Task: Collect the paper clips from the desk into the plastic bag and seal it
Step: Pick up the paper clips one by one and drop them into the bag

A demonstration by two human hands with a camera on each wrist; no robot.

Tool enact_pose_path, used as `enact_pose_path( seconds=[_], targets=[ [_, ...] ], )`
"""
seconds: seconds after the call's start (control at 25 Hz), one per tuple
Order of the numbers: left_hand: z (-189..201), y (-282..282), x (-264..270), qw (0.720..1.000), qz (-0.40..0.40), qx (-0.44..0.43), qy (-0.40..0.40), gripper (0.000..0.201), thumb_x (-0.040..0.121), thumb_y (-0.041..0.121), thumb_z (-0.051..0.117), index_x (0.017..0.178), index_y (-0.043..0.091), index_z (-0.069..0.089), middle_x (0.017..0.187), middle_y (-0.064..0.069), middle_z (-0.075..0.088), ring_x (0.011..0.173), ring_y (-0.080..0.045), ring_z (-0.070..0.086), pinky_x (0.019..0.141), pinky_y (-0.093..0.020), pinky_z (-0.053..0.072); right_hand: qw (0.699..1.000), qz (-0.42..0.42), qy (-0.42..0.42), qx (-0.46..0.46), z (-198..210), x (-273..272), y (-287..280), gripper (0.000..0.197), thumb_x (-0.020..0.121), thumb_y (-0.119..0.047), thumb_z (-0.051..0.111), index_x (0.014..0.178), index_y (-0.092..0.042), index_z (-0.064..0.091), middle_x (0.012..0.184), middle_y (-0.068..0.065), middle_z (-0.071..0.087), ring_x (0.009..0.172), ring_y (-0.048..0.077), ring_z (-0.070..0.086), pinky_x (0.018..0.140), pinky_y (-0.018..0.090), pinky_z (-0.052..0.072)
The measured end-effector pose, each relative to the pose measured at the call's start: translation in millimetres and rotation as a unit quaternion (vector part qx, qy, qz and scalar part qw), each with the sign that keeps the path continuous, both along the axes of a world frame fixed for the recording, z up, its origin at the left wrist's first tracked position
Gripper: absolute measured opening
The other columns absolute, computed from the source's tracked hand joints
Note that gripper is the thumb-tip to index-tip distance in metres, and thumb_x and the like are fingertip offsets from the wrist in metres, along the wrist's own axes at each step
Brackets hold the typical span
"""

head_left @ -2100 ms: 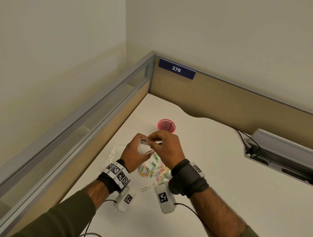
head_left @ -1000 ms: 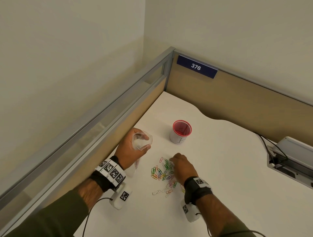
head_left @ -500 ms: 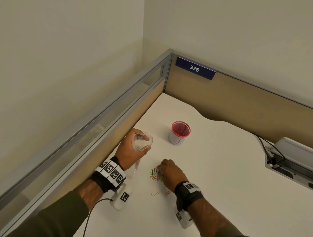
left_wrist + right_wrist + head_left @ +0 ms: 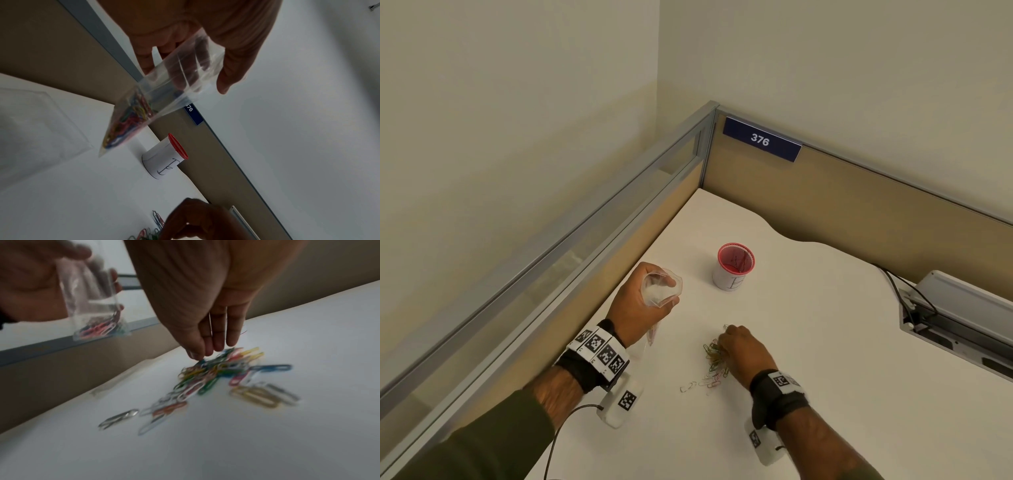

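My left hand holds a clear plastic bag upright above the desk's left side, fingers curled round its open mouth. Several coloured paper clips lie in the bag's bottom, also visible in the right wrist view of the bag. A bunched pile of coloured paper clips lies on the white desk. My right hand is down on that pile, its fingertips drawn together and pinching clips at the pile's far edge. A few loose clips lie nearer to me.
A white cup with a red rim stands behind the pile. A flat clear plastic sheet lies on the desk at the left. Partition walls close the desk's left and back sides. A cable box sits at the right.
Both hands were together at the bag; my right hand then dropped to the clips and swept them leftward into a tighter bunch. My left hand keeps the bag held up.
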State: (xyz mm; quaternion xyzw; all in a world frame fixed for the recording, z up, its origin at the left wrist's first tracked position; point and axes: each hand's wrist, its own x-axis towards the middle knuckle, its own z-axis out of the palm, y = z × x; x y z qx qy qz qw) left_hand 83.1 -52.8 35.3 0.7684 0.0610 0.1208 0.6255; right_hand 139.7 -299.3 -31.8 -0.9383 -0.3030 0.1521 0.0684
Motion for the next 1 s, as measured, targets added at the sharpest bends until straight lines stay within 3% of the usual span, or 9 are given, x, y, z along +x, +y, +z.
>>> enact_pose_path(
  seconds=[0.12, 0.2, 0.28, 0.56, 0.76, 1.0],
  targets=[
    [-1.3, -2.8, -1.4, 1.0, -0.007, 0.0, 0.001, 0.049, 0.07, 0.037, 0.077, 0.111, 0.02, 0.056, 0.11, 0.003, 0.071, 0.112, -0.016, 0.067, 0.106, -0.048, 0.05, 0.997, -0.065, 0.045, 0.009, 9.9, 2.9, -21.9, 0.027, 0.09, -0.025, 0.055, 0.116, -0.02, 0.058, 0.118, 0.002, 0.055, 0.112, 0.023, 0.05, 0.09, 0.035, 0.048],
    [-1.7, -6.6, -1.5, 1.0, -0.011, -0.001, 0.0, 0.048, 0.071, 0.037, 0.077, 0.111, 0.021, 0.056, 0.11, 0.004, 0.071, 0.112, -0.016, 0.067, 0.106, -0.048, 0.05, 0.993, -0.071, 0.095, 0.0, 12.8, 0.1, -27.1, 0.056, 0.081, -0.038, 0.068, 0.132, -0.027, 0.048, 0.133, -0.002, 0.046, 0.122, 0.022, 0.044, 0.097, 0.038, 0.046],
    [-3.2, -7.7, -1.7, 1.0, -0.013, 0.001, 0.001, 0.047, 0.071, 0.037, 0.078, 0.11, 0.022, 0.056, 0.11, 0.003, 0.071, 0.112, -0.017, 0.067, 0.106, -0.05, 0.05, 0.993, -0.051, 0.106, -0.023, 10.0, -5.2, -20.8, 0.07, 0.075, -0.039, 0.073, 0.137, -0.031, 0.041, 0.14, -0.002, 0.04, 0.127, 0.023, 0.038, 0.099, 0.041, 0.045],
    [-1.5, -4.3, -6.8, 1.0, -0.013, 0.005, 0.007, 0.051, 0.07, 0.041, 0.077, 0.113, 0.022, 0.055, 0.112, 0.003, 0.071, 0.112, -0.015, 0.067, 0.107, -0.047, 0.051, 0.999, -0.028, 0.012, -0.038, -6.7, -11.4, 8.5, 0.021, 0.091, -0.019, 0.053, 0.112, -0.017, 0.058, 0.119, 0.008, 0.051, 0.114, 0.028, 0.05, 0.086, 0.035, 0.049],
    [-2.5, -0.1, -9.0, 1.0, -0.004, 0.013, 0.002, 0.047, 0.073, 0.037, 0.078, 0.111, 0.024, 0.055, 0.111, 0.002, 0.071, 0.111, -0.016, 0.067, 0.105, -0.047, 0.051, 0.998, -0.059, -0.008, -0.024, -0.7, -2.9, 9.8, 0.018, 0.092, -0.012, 0.047, 0.104, -0.008, 0.061, 0.113, 0.013, 0.058, 0.102, 0.03, 0.059, 0.083, 0.032, 0.046],
    [-5.5, -2.5, -3.3, 1.0, -0.001, 0.013, 0.007, 0.044, 0.076, 0.02, 0.08, 0.112, 0.022, 0.055, 0.11, 0.0, 0.071, 0.112, -0.017, 0.067, 0.107, -0.047, 0.05, 0.978, -0.178, 0.019, 0.105, 23.0, 10.2, -6.6, 0.018, 0.09, -0.013, 0.058, 0.102, -0.012, 0.071, 0.104, 0.007, 0.07, 0.095, 0.023, 0.065, 0.086, 0.031, 0.051]
  ],
)
